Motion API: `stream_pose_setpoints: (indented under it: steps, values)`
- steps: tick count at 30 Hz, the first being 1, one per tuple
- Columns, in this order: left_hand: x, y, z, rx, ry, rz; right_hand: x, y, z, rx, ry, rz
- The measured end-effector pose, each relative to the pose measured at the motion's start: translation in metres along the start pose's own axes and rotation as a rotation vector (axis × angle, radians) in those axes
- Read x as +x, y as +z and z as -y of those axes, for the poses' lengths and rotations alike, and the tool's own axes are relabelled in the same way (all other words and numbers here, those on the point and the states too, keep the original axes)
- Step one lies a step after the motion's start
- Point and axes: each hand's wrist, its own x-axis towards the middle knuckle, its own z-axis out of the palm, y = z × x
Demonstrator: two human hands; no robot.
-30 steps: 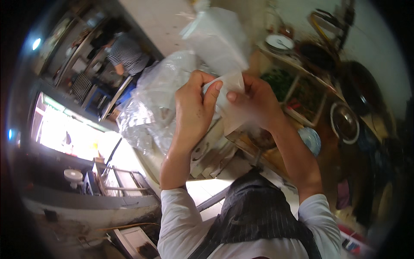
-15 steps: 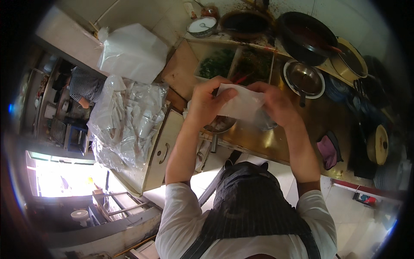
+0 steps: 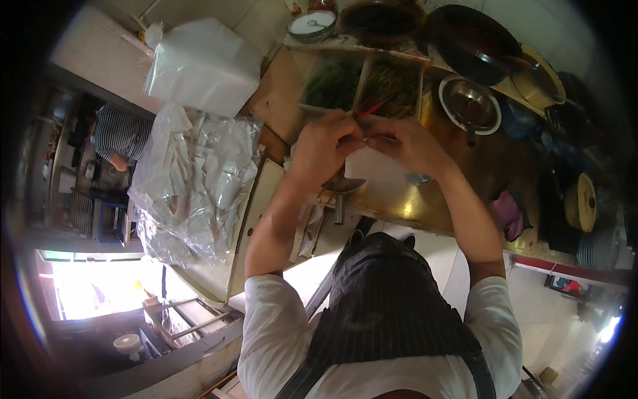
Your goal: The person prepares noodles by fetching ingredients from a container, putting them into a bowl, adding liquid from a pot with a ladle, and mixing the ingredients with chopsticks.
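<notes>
A small, thin white paper bag [image 3: 377, 165] hangs over the near part of the counter, pinched along its top edge. My left hand [image 3: 324, 146] grips it from the left with curled fingers. From the right, my right hand [image 3: 413, 145] pinches the same edge, so both sets of fingertips nearly meet. The fingers hide the bag's mouth. Just beyond them a red-handled utensil [image 3: 371, 108] lies by two trays, one of dark green chopped leaves [image 3: 332, 85], the other of shredded greens [image 3: 391, 83]. Below the left hand, a metal pan [image 3: 340, 186] is partly covered.
At left, a clear plastic sack of white paper bags [image 3: 193, 179] lies beside a white plastic-wrapped stack [image 3: 206, 70]. A steel bowl [image 3: 469, 105] with a ladle, a dark pot [image 3: 473, 43] and a purple cloth [image 3: 509, 216] stand right. Another person's striped sleeve [image 3: 121, 133] shows far left.
Both hands have drawn together at the bag's top edge, from holding its two sides. The bag now hangs lower beneath the fingers.
</notes>
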Motion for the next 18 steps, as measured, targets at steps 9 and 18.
stream_pose_setpoints:
  steps: [9,18]
  values:
    - [-0.060,0.061,0.101,-0.048,-0.160,-0.520,0.010,0.140,-0.036,0.564,0.543,-0.428]
    - [-0.089,0.111,0.170,-0.640,-0.865,-0.673,0.003,0.210,-0.057,-0.096,0.341,-0.579]
